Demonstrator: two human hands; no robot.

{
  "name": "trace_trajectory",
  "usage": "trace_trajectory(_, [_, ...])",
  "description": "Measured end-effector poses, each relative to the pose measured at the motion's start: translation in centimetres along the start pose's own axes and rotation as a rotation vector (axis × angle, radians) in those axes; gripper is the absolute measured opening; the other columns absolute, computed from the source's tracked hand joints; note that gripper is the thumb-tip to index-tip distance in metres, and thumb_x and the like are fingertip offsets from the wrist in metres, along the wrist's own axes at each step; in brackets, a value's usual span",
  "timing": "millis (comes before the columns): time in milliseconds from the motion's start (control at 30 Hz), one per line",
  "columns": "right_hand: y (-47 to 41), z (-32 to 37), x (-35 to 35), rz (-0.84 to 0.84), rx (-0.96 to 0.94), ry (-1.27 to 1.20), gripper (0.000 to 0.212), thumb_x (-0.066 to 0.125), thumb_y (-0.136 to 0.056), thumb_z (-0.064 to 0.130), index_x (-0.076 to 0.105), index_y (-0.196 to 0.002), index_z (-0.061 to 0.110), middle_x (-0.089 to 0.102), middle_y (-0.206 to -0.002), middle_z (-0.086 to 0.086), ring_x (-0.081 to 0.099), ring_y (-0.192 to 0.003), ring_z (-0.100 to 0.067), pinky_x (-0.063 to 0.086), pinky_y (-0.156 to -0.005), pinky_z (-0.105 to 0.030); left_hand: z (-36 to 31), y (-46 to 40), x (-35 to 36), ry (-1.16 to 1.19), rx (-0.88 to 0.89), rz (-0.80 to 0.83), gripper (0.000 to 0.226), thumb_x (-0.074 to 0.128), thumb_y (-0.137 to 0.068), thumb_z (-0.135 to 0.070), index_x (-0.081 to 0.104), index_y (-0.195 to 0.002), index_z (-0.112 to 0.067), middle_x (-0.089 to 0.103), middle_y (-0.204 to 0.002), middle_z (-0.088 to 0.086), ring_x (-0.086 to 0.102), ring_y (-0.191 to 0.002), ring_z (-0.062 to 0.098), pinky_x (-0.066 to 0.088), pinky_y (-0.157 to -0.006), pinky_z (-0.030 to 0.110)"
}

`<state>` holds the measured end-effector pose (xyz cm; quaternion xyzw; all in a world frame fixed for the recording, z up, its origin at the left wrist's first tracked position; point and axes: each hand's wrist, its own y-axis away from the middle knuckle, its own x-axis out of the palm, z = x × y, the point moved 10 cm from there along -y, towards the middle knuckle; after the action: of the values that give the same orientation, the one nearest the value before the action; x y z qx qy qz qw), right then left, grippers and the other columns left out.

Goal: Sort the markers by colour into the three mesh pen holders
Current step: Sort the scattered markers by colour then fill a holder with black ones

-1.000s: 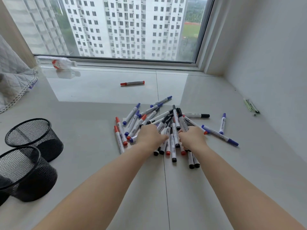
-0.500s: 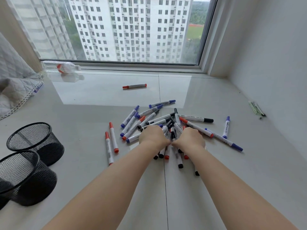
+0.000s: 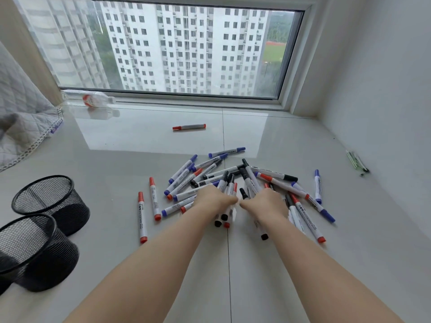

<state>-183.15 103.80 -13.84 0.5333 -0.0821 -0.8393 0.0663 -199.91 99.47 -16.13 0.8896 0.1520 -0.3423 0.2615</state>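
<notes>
**Pile not yet sorted**

Heap of markers (image 3: 233, 180) on the floor (image 3: 116, 159), red, blue and black caps mixed. Left hand (image 3: 213, 200) down on a bunch with black and red ends poking out behind; right hand (image 3: 264, 202) down on the heap beside it. Fingers hidden, so grip cannot tell. Two mesh holders (image 3: 51, 201) well left of the heap, a third barely seen. One red marker (image 3: 189, 127) beyond the heap. Best to spread the heap thin, gather one colour only, carry caps aligned.

Both arms outstretched, left hand (image 3: 213, 198) and right hand (image 3: 265, 201) side by side, knuckles up (fingers hidden).
</notes>
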Motion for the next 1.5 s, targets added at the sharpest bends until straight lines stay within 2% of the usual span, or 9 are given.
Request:
trace_trajectory(100, [0.4, 0.1, -0.6, 0.075, 0.013, -0.345, 0.026, 0.064, -0.071, 0.036, 0.053, -0.069, 0.012, 0.051, -0.059, -0.001, 0.047, -0.052, -0.016, 0.037, -0.049, -0.024, 0.2, 0.9, -0.8, 0.191, 0.011, 0.033, 0.033, 0.063, -0.073, -0.041, 0.052, -0.066, -0.011, 0.048, -0.06, 0.001, 0.043, -0.052, 0.014, 0.035, -0.05, 0.023])
trace_trajectory(267, [4.3, 2.4, 0.6, 0.276, -0.004, -0.827, 0.023, 0.056, -0.085, 0.02, 0.051, -0.103, 0.007, 0.064, -0.071, -0.007, 0.062, -0.057, -0.013, 0.048, -0.046, -0.023, 2.4, 5.1, -3.0, 0.521, 0.037, 0.048, 0.014, 0.058, -0.083, -0.034, 0.052, -0.078, -0.022, 0.052, -0.071, 0.001, 0.047, -0.059, 0.013, 0.04, -0.05, 0.023])
trace_trajectory(367, [8.4, 5.1, 3.0, 0.421, -0.085, -0.957, 0.015, 0.051, -0.09, 0.014, 0.051, -0.098, 0.001, 0.06, -0.072, -0.01, 0.063, -0.055, -0.015, 0.052, -0.052, -0.027, 5.8, 7.9, -4.9, 0.58, 0.033, -0.002, 0.015, 0.053, -0.088, -0.03, 0.054, -0.096, -0.018, 0.057, -0.072, 0.002, 0.056, -0.061, 0.012, 0.043, -0.051, 0.024])
trace_trajectory(533, [15.1, 9.2, 7.7, 0.526, -0.181, -0.883, 0.005, 0.05, -0.088, 0.006, 0.049, -0.09, 0.011, 0.056, -0.075, -0.008, 0.06, -0.056, -0.013, 0.052, -0.05, -0.024, 13.7, 12.3, -8.8, 0.756, -0.035, -0.131, 0.016, 0.054, -0.087, -0.02, 0.052, -0.102, -0.013, 0.057, -0.072, 0.003, 0.056, -0.056, 0.013, 0.045, -0.051, 0.026])
trace_trajectory(833, [22.0, 13.1, 14.1, 0.512, -0.232, -0.715, 0.03, 0.059, -0.085, 0.014, 0.039, -0.107, 0.014, 0.06, -0.092, -0.008, 0.06, -0.055, -0.013, 0.05, -0.052, -0.026, 22.7, 16.6, -12.5, 0.229, -0.109, -0.252, 0.032, 0.056, -0.085, -0.024, 0.046, -0.114, -0.015, 0.058, -0.102, 0.007, 0.058, -0.088, 0.024, 0.043, -0.072, 0.031])
trace_trajectory(967, [23.1, 14.0, 15.1, 0.4, -0.322, -0.625, 0.06, 0.056, -0.088, 0.019, 0.027, -0.14, 0.019, 0.054, -0.127, -0.006, 0.062, -0.098, -0.022, 0.047, -0.085, -0.026, 23.1, 17.1, -12.8, 0.122, -0.066, -0.304, 0.052, 0.054, -0.086, -0.025, 0.038, -0.134, -0.014, 0.048, -0.123, 0.013, 0.047, -0.115, 0.03, 0.038, -0.093, 0.034])
trace_trajectory(1067, [23.8, 15.0, 15.1, 0.328, -0.389, -0.565, 0.074, 0.053, -0.089, 0.017, 0.009, -0.149, 0.02, 0.035, -0.148, -0.003, 0.036, -0.133, -0.02, 0.028, -0.101, -0.022, 22.8, 17.1, -12.8, 0.118, -0.019, -0.322, 0.059, 0.055, -0.086, -0.025, 0.03, -0.14, -0.02, 0.04, -0.128, 0.014, 0.041, -0.122, 0.031, 0.035, -0.102, 0.037])
trace_trajectory(1200, [24.8, 16.0, 15.4, 0.301, -0.449, -0.544, 0.078, 0.05, -0.09, 0.009, 0.0, -0.149, 0.019, 0.025, -0.15, -0.008, 0.025, -0.139, -0.019, 0.02, -0.111, -0.027, 23.2, 16.6, -12.9, 0.088, -0.028, -0.336, 0.077, 0.056, -0.087, -0.03, 0.01, -0.149, -0.025, 0.034, -0.138, 0.012, 0.031, -0.13, 0.03, 0.024, -0.108, 0.034])
trace_trajectory(1500, [25.0, 18.0, 16.5, 0.2, -0.603, -0.267, 0.069, 0.04, -0.091, 0.013, 0.003, -0.149, 0.014, 0.011, -0.156, -0.004, 0.023, -0.133, -0.027, 0.016, -0.111, -0.032, 24.7, 15.9, -14.8, -0.198, -0.024, -0.479, 0.058, 0.043, -0.091, -0.04, 0.025, -0.145, -0.03, 0.033, -0.148, -0.008, 0.029, -0.132, 0.023, 0.028, -0.105, 0.04])
